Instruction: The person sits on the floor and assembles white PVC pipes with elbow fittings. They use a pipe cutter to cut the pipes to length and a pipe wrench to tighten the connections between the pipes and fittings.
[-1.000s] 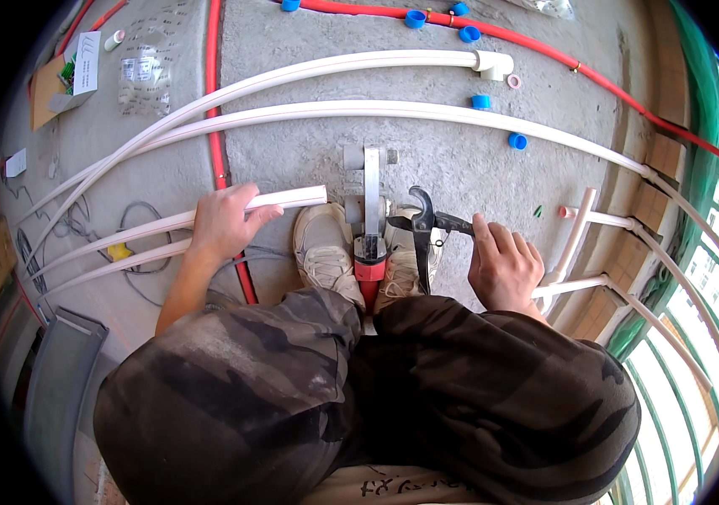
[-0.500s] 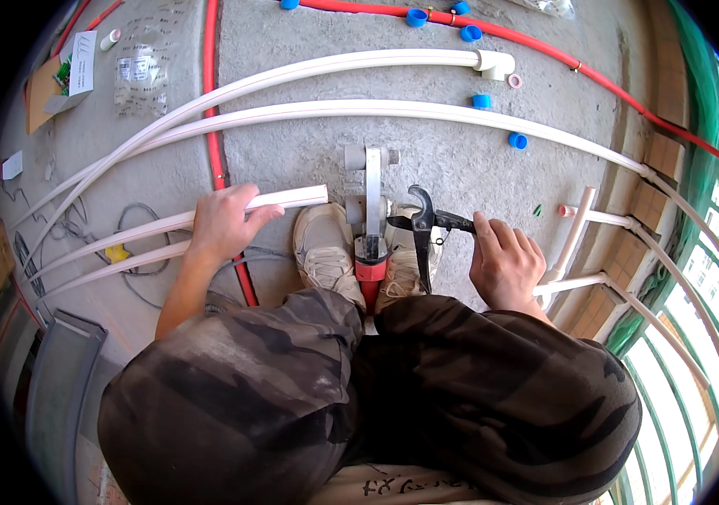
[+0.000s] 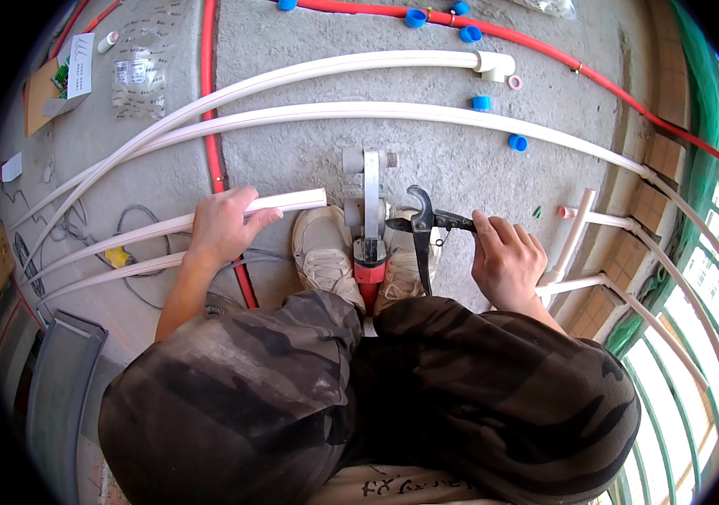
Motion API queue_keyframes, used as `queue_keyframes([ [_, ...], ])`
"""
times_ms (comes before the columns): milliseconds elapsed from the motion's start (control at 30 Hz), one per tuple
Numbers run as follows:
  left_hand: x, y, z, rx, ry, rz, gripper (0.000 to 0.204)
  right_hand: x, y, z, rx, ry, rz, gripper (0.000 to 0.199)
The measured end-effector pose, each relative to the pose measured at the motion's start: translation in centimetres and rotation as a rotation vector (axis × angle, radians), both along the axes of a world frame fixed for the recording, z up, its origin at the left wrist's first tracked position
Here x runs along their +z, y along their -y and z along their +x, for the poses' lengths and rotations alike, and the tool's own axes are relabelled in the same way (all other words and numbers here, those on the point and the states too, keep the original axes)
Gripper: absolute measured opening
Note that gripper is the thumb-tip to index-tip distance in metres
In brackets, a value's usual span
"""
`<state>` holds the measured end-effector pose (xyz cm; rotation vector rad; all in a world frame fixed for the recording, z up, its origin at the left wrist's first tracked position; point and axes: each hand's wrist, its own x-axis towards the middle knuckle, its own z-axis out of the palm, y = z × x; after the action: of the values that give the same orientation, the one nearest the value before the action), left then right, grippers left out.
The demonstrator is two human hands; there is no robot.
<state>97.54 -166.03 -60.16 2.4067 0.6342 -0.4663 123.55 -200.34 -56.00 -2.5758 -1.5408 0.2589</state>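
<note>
My left hand [image 3: 223, 225] is closed around a white plastic pipe [image 3: 299, 199] near its cut end, with the thumb lying along it. The pipe's end points right, just above my left shoe. In my right hand [image 3: 506, 263] is a black pipe cutter [image 3: 423, 220], gripped by a handle; its hooked jaw stands apart from the blade, with nothing between them. Between my shoes a pipe welding iron [image 3: 372, 198] stands with a red body, a flat metal plate and grey sockets on its sides. The pipe end and the cutter are apart, on either side of the iron.
Two long white pipes [image 3: 359, 108] curve across the concrete floor, one ending in an elbow [image 3: 496, 66]. Several blue caps [image 3: 517, 142] lie beyond. Red conduit [image 3: 211, 101] runs along the floor. Joined white pipes [image 3: 578, 231] are at right; an open carton [image 3: 48, 88] sits far left.
</note>
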Motion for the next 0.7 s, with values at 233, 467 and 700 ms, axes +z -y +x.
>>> queue_keyframes([
  [233,-0.1,0.0,-0.1,-0.008,0.000,-0.007,0.055,-0.1,-0.2,0.6,0.001,-0.036,-0.016,0.034],
  [467,-0.2,0.0,0.2,-0.013,-0.015,-0.016,0.056,-0.2,-0.3,0.9,-0.037,-0.077,-0.033,0.030],
  [700,-0.2,-0.1,0.0,-0.003,-0.016,-0.017,0.056,-0.6,-0.6,1.4,-0.068,-0.157,-0.087,0.021],
])
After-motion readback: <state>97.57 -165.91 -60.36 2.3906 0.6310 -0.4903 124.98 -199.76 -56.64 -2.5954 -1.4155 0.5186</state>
